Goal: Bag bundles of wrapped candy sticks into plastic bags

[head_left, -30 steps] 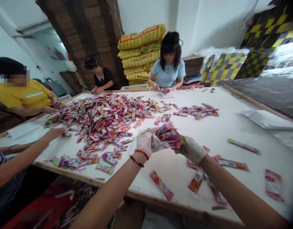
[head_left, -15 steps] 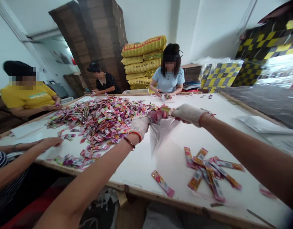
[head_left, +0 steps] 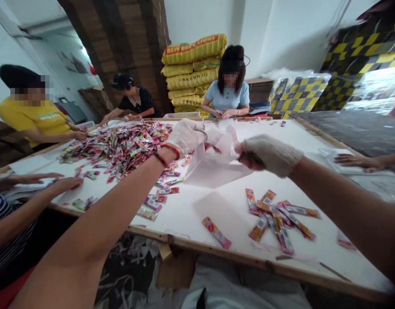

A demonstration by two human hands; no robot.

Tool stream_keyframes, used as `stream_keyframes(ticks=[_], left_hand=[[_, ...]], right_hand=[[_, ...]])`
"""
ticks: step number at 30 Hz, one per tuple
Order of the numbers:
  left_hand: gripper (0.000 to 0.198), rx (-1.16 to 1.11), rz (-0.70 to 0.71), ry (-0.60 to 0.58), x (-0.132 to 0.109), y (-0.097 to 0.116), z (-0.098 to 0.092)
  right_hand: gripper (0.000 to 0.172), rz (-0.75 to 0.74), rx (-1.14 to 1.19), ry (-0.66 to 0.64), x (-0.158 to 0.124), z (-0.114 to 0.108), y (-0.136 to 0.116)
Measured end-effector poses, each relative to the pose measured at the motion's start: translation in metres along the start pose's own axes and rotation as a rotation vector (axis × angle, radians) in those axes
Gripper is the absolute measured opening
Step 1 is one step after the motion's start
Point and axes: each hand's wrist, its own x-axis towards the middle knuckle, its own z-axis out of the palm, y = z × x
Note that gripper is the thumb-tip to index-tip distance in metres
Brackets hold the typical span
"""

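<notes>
Between my two hands a translucent white plastic bag (head_left: 213,169) is held up over the table, its opening pulled about. My left hand (head_left: 187,136), in a white knit glove, grips the bag's upper left edge. On the right side my gloved right hand (head_left: 269,154) has its fingers closed on the bag's edge. A little red and pink shows at the bag's mouth. Left of the bag lies a large heap of small pink, purple and green sachets (head_left: 126,141). Below my right hand sits a small pile of orange and pink stick sachets (head_left: 279,221), with a single stick sachet (head_left: 216,232) beside it.
Several people sit or stand round the white table (head_left: 184,219), including a person in a blue shirt (head_left: 229,96) opposite. A co-worker's hand (head_left: 361,163) rests on a white bag at right. Yellow sacks (head_left: 194,79) are stacked behind. A wooden edge (head_left: 171,240) borders the table's front.
The bunch of sachets seen between my hands has mostly gone from sight at the bag's mouth. My left hand has risen and shifted left, and my right hand has moved right. A co-worker's hand appears at right.
</notes>
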Motion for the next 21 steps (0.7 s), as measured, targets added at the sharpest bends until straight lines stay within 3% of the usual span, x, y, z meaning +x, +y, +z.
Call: stream_keyframes(ticks=[3,5,7,9,10,12,14,16,18,19,21], left_hand=[[0.013,0.135,0.374,-0.193,-0.047,-0.008,0.026],[0.012,0.170,0.468,-0.318,-0.087,-0.024,0.047],[0.017,0.114,0.365,-0.342,-0.126,-0.047,0.062],[0.016,0.092,0.153,-0.302,-0.161,-0.072,0.068],[0.013,0.116,0.054,-0.286,-0.176,-0.083,0.069],[0.004,0.210,-0.076,-0.279,-0.201,-0.099,0.070],[0.007,0.295,-0.082,-0.265,-0.219,-0.105,0.075],[0.012,0.312,0.018,-0.233,-0.234,-0.101,0.085],[0.017,0.266,0.095,-0.175,-0.248,-0.094,0.099],[0.020,0.217,0.075,-0.137,-0.254,-0.091,0.104],[0.027,0.050,-0.122,-0.082,-0.264,-0.089,0.114]], right_hand=[[0.023,0.195,0.186,-0.249,-0.038,0.034,0.070],[0.021,0.425,0.478,-0.314,-0.063,0.061,0.122],[0.020,0.623,0.683,-0.331,-0.085,0.084,0.162],[0.023,0.665,0.663,-0.321,-0.098,0.094,0.184],[0.026,0.613,0.558,-0.316,-0.101,0.095,0.189],[0.030,0.358,0.193,-0.224,-0.099,0.090,0.191],[0.029,-0.011,-0.233,-0.029,-0.088,0.083,0.191],[0.048,-0.323,-0.535,0.111,-0.071,0.080,0.191],[0.065,-0.379,-0.639,0.069,-0.052,0.082,0.189],[0.063,-0.341,-0.634,0.008,-0.043,0.084,0.186],[0.052,-0.254,-0.570,-0.061,-0.027,0.087,0.173]])
